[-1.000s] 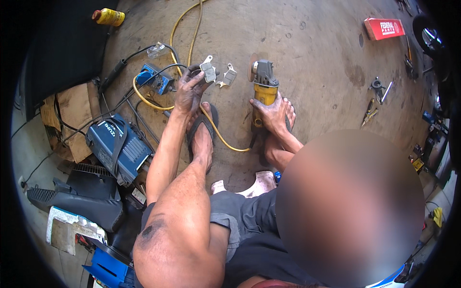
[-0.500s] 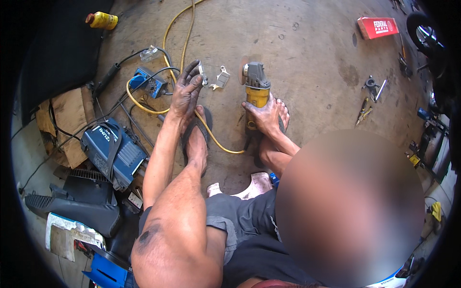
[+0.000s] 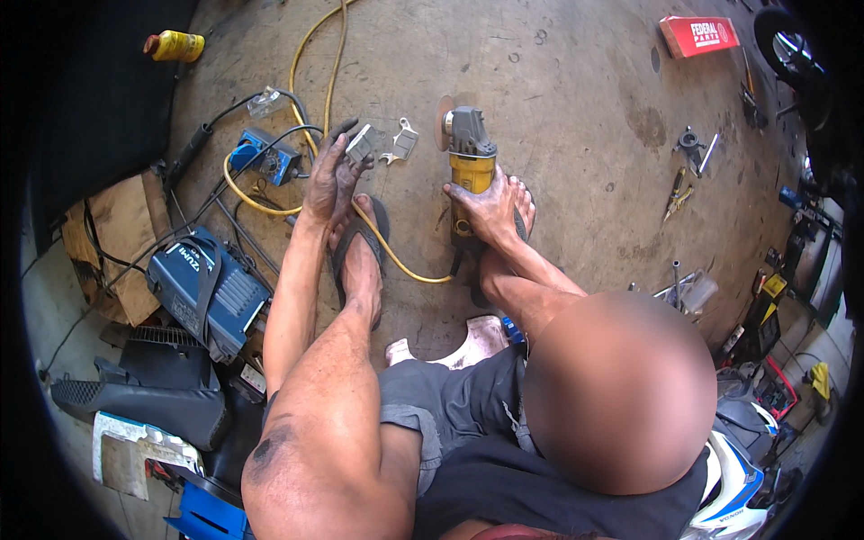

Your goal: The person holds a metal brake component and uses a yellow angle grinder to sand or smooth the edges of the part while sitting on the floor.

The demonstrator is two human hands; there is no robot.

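Observation:
My left hand [image 3: 329, 184], its fingertips blackened, holds up a small grey brake pad [image 3: 360, 144] between thumb and fingers, the flat face turned upward. Just right of it on the floor lies a second brake pad [image 3: 402, 141] with a metal backing plate. My right hand [image 3: 490, 214] is wrapped round the yellow body of an angle grinder [image 3: 471, 169], which stands by my right foot. The grinder's grey head points away from me, and its thin disc [image 3: 445, 122] faces left, towards the loose pad. The disc's edge looks sharp rather than blurred.
A yellow cord [image 3: 407, 265] runs from the grinder across my left foot. Left are a blue power tool box [image 3: 270, 153], a blue welding machine [image 3: 207, 290] and cardboard [image 3: 126, 243]. Pliers [image 3: 677, 193], a red box [image 3: 698, 36] and a yellow bottle [image 3: 175, 46] lie farther off.
My left hand has turned the held brake pad from edge-on to showing its flat face. The view has shifted slightly; my right hand stays on the grinder.

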